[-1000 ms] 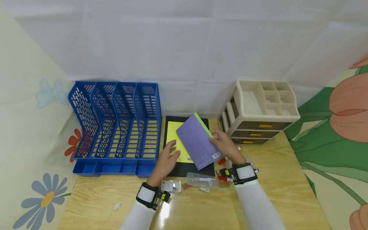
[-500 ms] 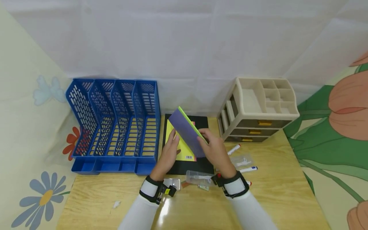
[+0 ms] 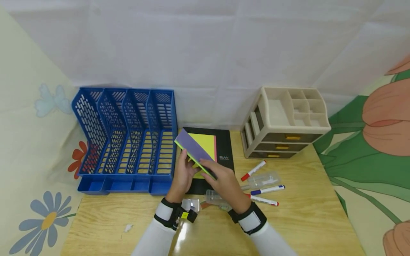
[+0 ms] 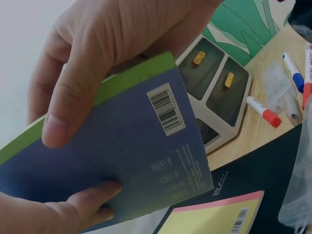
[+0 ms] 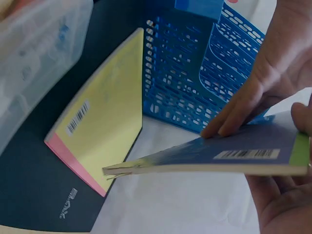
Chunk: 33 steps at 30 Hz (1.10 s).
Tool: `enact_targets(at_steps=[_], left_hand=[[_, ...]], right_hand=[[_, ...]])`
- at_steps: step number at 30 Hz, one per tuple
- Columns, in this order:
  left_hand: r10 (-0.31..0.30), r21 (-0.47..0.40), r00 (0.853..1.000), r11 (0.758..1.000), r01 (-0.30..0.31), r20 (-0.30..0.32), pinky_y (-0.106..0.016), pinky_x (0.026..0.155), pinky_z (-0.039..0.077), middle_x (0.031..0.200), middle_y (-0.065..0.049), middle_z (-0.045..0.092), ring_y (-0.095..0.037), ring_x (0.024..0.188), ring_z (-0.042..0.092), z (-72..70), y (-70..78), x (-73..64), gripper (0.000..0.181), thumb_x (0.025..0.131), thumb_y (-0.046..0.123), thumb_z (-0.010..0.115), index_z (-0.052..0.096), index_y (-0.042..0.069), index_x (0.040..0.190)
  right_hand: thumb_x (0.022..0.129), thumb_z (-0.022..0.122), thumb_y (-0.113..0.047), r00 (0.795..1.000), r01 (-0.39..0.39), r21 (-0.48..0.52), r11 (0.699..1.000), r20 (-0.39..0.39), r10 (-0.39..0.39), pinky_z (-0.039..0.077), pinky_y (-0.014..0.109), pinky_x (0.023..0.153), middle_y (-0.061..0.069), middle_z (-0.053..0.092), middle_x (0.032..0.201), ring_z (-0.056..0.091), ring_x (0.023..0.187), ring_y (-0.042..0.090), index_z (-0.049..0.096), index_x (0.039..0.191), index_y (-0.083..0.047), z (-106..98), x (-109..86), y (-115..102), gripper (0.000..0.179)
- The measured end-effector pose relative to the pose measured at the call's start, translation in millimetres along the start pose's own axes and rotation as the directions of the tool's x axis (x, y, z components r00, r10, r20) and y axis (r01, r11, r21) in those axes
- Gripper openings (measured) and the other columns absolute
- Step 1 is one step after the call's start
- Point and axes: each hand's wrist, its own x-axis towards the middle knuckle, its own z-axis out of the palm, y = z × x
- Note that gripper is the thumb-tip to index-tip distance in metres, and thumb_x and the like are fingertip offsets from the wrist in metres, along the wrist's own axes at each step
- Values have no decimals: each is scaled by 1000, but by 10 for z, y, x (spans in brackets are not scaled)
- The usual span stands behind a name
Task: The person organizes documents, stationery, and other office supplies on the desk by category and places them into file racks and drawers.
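Both hands hold a purple notebook (image 3: 193,149) with a green notebook under it, tilted on edge above a black folder (image 3: 225,156). My left hand (image 3: 183,173) pinches the stack's near left edge, its thumb on the purple cover (image 4: 136,161). My right hand (image 3: 224,181) grips the near right end, thumb (image 4: 73,97) across the cover. In the right wrist view the notebooks (image 5: 219,163) show edge-on, with left fingers (image 5: 253,102) on the far face. A yellow notebook (image 3: 205,142) with a pink one beneath lies on the folder.
A blue file rack (image 3: 128,138) with several slots stands just left of the folder. A beige drawer organizer (image 3: 285,121) stands to the right. Markers (image 3: 253,170), a plastic pouch (image 3: 261,179) and a clear case (image 3: 217,197) lie near my right wrist.
The purple and green notebooks have swung left and tipped onto their edge, toward the blue rack. My left hand, which rested on the yellow notebook, now grips the stack with the right.
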Motion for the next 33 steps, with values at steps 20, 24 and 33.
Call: enact_targets(at_steps=[20, 24, 33], left_hand=[[210, 486, 965, 867, -109, -157, -53, 79, 58, 118, -27, 65, -38, 99, 67, -104, 247, -184, 35, 104, 13, 38, 50, 0, 133], [303, 549, 945, 814, -188, -125, -53, 83, 57, 120, -26, 64, -36, 103, 66, -115, 405, -268, 34, 104, 12, 38, 49, 1, 135], [419, 617, 903, 737, -276, -96, -60, 84, 53, 127, -27, 59, -39, 107, 62, -164, 710, -448, 38, 104, 9, 37, 42, 0, 141]], right_hand=[[86, 72, -21, 974, 63, -97, 993, 224, -40, 48, 47, 102, 11, 46, 149, 44, 134, 26, 55, 135, -7, -94, -287, 263, 53], [88, 70, -20, 969, 45, -156, 987, 246, -5, 47, 48, 103, 13, 44, 150, 42, 134, 27, 53, 136, -6, -238, -346, 428, 53], [88, 68, -20, 955, 22, -250, 968, 291, 54, 48, 50, 100, 17, 46, 147, 46, 130, 33, 56, 132, -4, -353, -501, 652, 48]])
